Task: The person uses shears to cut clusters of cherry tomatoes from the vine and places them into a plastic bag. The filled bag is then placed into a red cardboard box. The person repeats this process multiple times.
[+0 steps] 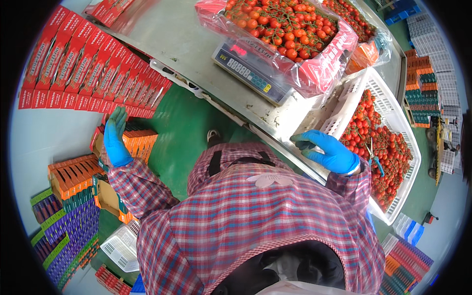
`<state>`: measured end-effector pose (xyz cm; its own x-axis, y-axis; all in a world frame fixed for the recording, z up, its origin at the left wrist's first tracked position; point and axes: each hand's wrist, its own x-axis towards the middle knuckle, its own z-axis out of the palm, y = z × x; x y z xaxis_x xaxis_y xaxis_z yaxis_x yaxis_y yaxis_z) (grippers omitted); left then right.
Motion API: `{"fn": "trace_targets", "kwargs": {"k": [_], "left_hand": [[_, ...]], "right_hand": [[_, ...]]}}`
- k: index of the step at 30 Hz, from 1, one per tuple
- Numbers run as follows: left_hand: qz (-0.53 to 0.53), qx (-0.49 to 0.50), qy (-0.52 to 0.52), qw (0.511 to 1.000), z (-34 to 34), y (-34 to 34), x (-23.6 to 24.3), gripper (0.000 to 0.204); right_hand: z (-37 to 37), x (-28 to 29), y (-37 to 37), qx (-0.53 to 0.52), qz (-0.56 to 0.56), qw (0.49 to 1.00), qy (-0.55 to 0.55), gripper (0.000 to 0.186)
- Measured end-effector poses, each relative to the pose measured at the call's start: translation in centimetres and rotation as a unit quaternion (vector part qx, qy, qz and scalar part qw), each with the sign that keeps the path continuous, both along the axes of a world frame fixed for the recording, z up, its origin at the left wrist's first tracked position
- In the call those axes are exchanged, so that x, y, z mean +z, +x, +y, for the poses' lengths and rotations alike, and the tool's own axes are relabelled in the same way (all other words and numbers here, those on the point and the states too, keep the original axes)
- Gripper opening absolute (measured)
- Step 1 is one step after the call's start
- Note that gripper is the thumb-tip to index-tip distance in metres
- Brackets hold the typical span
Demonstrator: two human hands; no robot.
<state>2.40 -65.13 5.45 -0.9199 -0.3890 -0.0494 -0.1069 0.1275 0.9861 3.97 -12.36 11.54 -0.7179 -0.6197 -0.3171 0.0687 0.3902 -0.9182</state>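
My left hand (116, 140), in a blue glove, is raised with its fingers stretched out, in front of a tall stack of red cartons (81, 61). Whether it touches them I cannot tell. My right hand (330, 151), gloved in blue with dark-stained fingertips, hovers by the metal table's edge, fingers bent and apart from the thumb. Beside it a white plastic crate (392, 105) holds loose cherry tomatoes (378, 142) and blue-handled snips (376, 160). A red carton (327, 69) lined with clear film, full of cherry tomatoes on the vine, sits on a digital scale (250, 73).
The metal table (184, 42) runs diagonally across the far side. Another film-lined box (364, 55) of tomatoes stands at its far right. Orange cartons (73, 177) and a white basket (123, 246) stand at my left. More stacked crates (423, 88) are at the right.
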Motion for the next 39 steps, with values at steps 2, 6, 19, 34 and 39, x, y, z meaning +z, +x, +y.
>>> {"fn": "trace_targets", "kwargs": {"k": [2, 6, 19, 34, 39], "left_hand": [[-0.01, 0.002, -0.001, 1.0, -1.4, 1.0, -0.7, 0.054], [0.026, -0.093, 0.04, 0.995, -4.3, 0.3, -2.5, 0.044], [0.041, -0.698, -0.05, 0.713, 27.5, -8.1, 0.1, 0.034], [-0.044, -0.837, -0.444, 0.315, 62.9, -1.8, -3.0, 0.035], [0.078, -0.857, -0.288, 0.419, 69.1, -7.5, -2.6, 0.021]], "right_hand": [[-0.9, -0.5, 0.2, 0.013, -0.007, 1.0, -0.003, 0.038], [-2.9, -0.9, 1.4, 0.012, 0.025, 1.0, 0.0, 0.039], [-1.3, -2.9, 14.7, -0.28, 0.053, 0.958, 0.029, 0.034], [25.7, -7.2, 13.4, -0.238, 0.083, 0.651, 0.716, 0.067], [27.0, -5.0, 14.1, -0.27, 0.075, 0.74, 0.611, 0.048]]}}
